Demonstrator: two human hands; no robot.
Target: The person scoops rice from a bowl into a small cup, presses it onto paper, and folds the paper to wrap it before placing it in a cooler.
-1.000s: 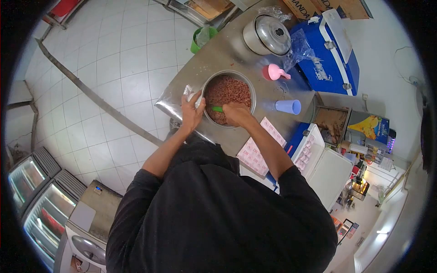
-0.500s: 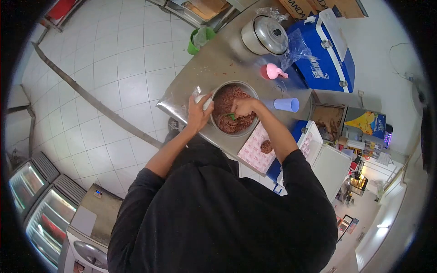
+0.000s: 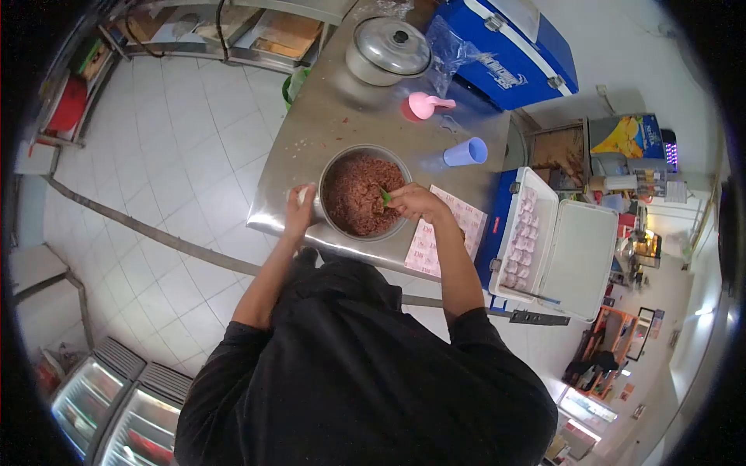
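Bowl (image 3: 365,147) on metal table (image 3: 373,116), tiled floor (image 3: 183,147)

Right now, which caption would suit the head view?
Right hand grips a green utensil in a metal bowl of crumbly reddish-brown food, left hand beside the bowl.

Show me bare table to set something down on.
Between the lidded pot and the bowl, the steel table is mostly bare, with scattered specks; a narrower patch separates bowl from blue cup. It is crowded where pot, plastic bag and blue cooler bunch.
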